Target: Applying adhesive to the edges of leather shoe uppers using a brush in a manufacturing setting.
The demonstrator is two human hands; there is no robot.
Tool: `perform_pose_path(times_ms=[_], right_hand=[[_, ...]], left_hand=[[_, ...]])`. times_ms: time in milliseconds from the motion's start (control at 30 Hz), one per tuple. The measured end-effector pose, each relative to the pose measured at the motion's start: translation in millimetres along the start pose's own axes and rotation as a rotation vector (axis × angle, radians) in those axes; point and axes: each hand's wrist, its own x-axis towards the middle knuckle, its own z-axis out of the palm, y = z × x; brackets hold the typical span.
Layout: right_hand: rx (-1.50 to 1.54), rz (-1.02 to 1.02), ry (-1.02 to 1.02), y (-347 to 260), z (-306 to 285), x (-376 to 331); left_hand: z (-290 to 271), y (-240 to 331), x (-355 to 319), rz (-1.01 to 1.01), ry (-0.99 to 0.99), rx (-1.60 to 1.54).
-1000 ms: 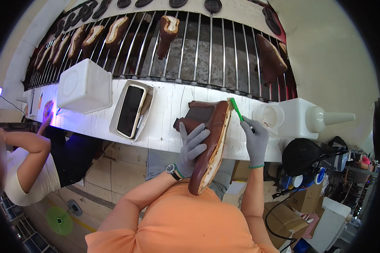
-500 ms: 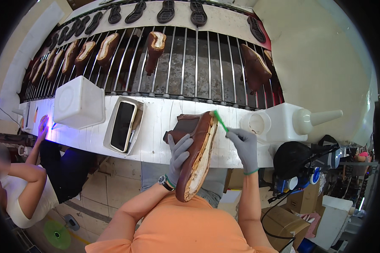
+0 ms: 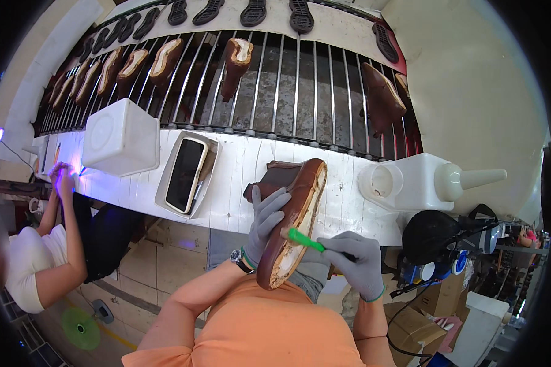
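Note:
A brown boot [image 3: 305, 181] without its outsole lies tilted in front of me, toe toward my body and its pale bottom turned to the right. My left hand [image 3: 267, 219], in a grey glove, is closed around its side. In my gloved right hand [image 3: 356, 262] is a green-handled brush [image 3: 305, 239], pinched between the fingers. Its bristles reach over the boot's edge at about the middle of its length; whether they touch it I cannot tell. The boot's shaft rests over the white bench [image 3: 232, 183].
Beyond the bench, several brown boots [image 3: 165, 60] sit on a metal roller rack [image 3: 280, 92], with black soles [image 3: 253, 12] behind. A phone [image 3: 185, 174] lies in a tray beside a white container [image 3: 121, 137]. A small cup [image 3: 382, 182] and bottle [image 3: 419, 177] stand right. Another person [image 3: 40, 263] sits left.
My right hand has brought the brush from the boot's heel end down toward its middle. The boot stays in my left hand. The other person's hands have come together.

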Motion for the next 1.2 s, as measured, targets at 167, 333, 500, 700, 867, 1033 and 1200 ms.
perform_pose_path(times_ms=[167, 333, 500, 700, 867, 1033, 1200], right_hand=[[-0.178, -0.248, -0.158, -11.6, 1.7, -14.4], [0.087, 0.042, 0.139, 13.7, 6.9, 4.6], [0.189, 0.039, 0.034, 3.0, 17.7, -19.2], [0.062, 0.107, 0.236, 4.8, 16.0, 3.3], [0.053, 0.091, 0.325, 14.7, 8.6, 18.0], [0.032, -0.041, 0.17, -12.2, 10.3, -6.8], [0.014, -0.148, 0.104, -37.0, 7.6, -12.2]], left_hand=[[4.0, -3.9, 5.3, 0.035, 0.064, 0.053], [-1.4, -4.4, 18.4, 0.065, 0.044, 0.054], [-1.3, -3.6, 25.6, 0.045, 0.06, 0.013], [-1.9, 0.0, 30.4, 0.06, 0.007, 0.06], [-12.0, 6.6, 45.2, 0.075, -0.08, 0.082], [-25.3, 13.0, 68.2, 0.034, -0.245, 0.097], [-43.4, 35.4, 99.6, -0.012, -0.472, 0.062]])
